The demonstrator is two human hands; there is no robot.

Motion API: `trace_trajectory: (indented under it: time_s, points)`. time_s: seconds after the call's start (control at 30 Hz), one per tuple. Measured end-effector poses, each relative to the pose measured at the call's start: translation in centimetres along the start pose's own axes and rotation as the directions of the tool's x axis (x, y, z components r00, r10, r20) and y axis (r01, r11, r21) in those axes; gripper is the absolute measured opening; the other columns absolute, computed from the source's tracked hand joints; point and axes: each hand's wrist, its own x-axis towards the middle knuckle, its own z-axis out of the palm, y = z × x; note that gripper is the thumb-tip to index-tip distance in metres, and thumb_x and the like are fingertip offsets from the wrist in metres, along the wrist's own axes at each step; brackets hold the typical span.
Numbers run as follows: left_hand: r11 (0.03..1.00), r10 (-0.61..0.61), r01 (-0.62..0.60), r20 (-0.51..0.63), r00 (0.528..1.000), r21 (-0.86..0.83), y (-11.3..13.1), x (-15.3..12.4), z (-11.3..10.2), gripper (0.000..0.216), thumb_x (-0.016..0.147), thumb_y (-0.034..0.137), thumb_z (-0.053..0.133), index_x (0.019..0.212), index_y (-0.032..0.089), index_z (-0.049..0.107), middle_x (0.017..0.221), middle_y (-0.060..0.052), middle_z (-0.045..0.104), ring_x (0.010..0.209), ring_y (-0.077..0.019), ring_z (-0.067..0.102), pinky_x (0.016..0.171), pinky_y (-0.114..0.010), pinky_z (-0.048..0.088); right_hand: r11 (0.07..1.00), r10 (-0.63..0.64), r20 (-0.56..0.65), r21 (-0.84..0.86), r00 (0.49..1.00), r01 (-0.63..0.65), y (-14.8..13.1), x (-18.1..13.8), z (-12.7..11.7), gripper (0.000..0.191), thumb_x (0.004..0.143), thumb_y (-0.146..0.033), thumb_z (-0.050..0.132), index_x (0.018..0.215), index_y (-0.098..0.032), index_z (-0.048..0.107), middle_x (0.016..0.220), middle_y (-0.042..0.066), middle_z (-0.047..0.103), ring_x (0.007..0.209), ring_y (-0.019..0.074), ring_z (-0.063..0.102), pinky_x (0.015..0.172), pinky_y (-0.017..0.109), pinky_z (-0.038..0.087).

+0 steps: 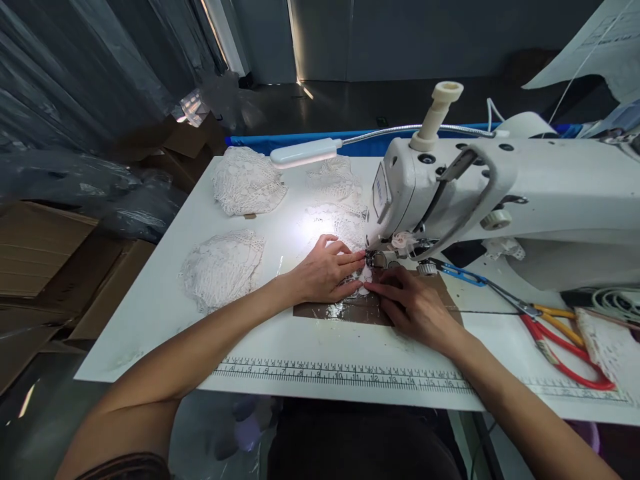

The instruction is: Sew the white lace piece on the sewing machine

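Left grip: left hand point(326, 270) laid flat, fingers together, pressed on the small lace piece point(361, 285); nothing clamped.
Right grip: right hand point(416, 305) flat, fingertips pressed on the same lace piece just in front of the needle; nothing clamped.
Lace piece place: under the presser foot point(374, 260) of the sewing machine point(500, 193), on the brown patch point(350, 310) of the tabletop point(280, 347).
Doing it well: lace best kept taut and flat between both hands; fingertips kept clear of the needle; fed evenly.
Counts: hands 2; lace stacks 4 seen ( point(247, 180), point(223, 267), point(334, 177), point(607, 343)); lamp point(305, 153) 1; red-handled scissors point(565, 347) 1; blue-handled snips point(463, 273) 1; printed ruler point(345, 373) 1.
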Motion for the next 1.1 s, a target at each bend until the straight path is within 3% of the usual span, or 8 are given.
trace_trajectory:
  time_s: [0.17, 0.37, 0.63, 0.83, 1.1]
  points:
    - [0.995, 0.016, -0.013, -0.031, 0.999, 0.096, 0.4, 0.0, 0.1, 0.031, 0.095, 0.037, 0.047, 0.114, 0.017, 0.06, 0.123, -0.01, 0.062, 0.094, -0.0227, 0.058, 0.097, -0.05, 0.038, 1.0, -0.017, -0.007, -0.01, 1.0, 0.017, 0.3, -0.1, 0.1, 0.036, 0.087, -0.017, 0.051, 0.118, -0.027, 0.066, 0.112, 0.01, 0.06, 0.094, 0.0219, 0.062, 0.079, 0.04, 0.057]
    - [0.979, 0.157, -0.141, -0.105, 0.982, 0.149, 0.5, -0.2, 0.8, 0.018, 0.095, 0.021, 0.046, 0.094, 0.018, 0.063, 0.103, -0.003, 0.069, 0.081, -0.0144, 0.058, 0.098, -0.042, 0.04, 1.0, -0.002, 0.025, -0.03, 1.0, 0.003, 0.2, 0.0, -0.2, 0.034, 0.089, -0.018, 0.051, 0.117, -0.026, 0.067, 0.11, 0.011, 0.061, 0.093, 0.0229, 0.062, 0.08, 0.041, 0.056]
    - [0.984, 0.137, -0.121, -0.113, 0.984, 0.131, 0.5, 0.0, 0.5, 0.02, 0.094, 0.027, 0.049, 0.102, 0.017, 0.064, 0.108, -0.007, 0.067, 0.079, -0.0167, 0.059, 0.094, -0.045, 0.043, 0.998, -0.017, 0.03, -0.062, 0.999, 0.019, 0.1, 0.3, -0.2, 0.036, 0.091, -0.018, 0.046, 0.121, -0.025, 0.065, 0.109, 0.013, 0.062, 0.092, 0.0232, 0.062, 0.077, 0.04, 0.055]
    - [0.985, 0.098, -0.088, -0.061, 0.993, 0.148, 0.4, 0.2, 0.4, 0.022, 0.095, 0.027, 0.048, 0.107, 0.017, 0.063, 0.11, -0.008, 0.066, 0.083, -0.0182, 0.059, 0.094, -0.047, 0.043, 0.987, 0.014, 0.049, -0.161, 0.999, -0.006, 0.1, 0.5, -0.2, 0.039, 0.089, -0.017, 0.045, 0.122, -0.023, 0.065, 0.104, 0.015, 0.062, 0.086, 0.0247, 0.062, 0.056, 0.03, 0.05]
    - [0.973, 0.05, -0.037, -0.05, 0.997, 0.23, 0.4, 0.7, 0.7, 0.024, 0.096, 0.028, 0.046, 0.104, 0.013, 0.063, 0.1, -0.009, 0.064, 0.078, -0.0175, 0.055, 0.082, -0.04, 0.043, 0.96, -0.01, 0.006, -0.28, 1.0, 0.011, 0.8, 1.0, 0.4, 0.038, 0.092, -0.022, 0.044, 0.125, -0.02, 0.062, 0.101, 0.016, 0.063, 0.079, 0.0225, 0.061, 0.049, 0.025, 0.041]
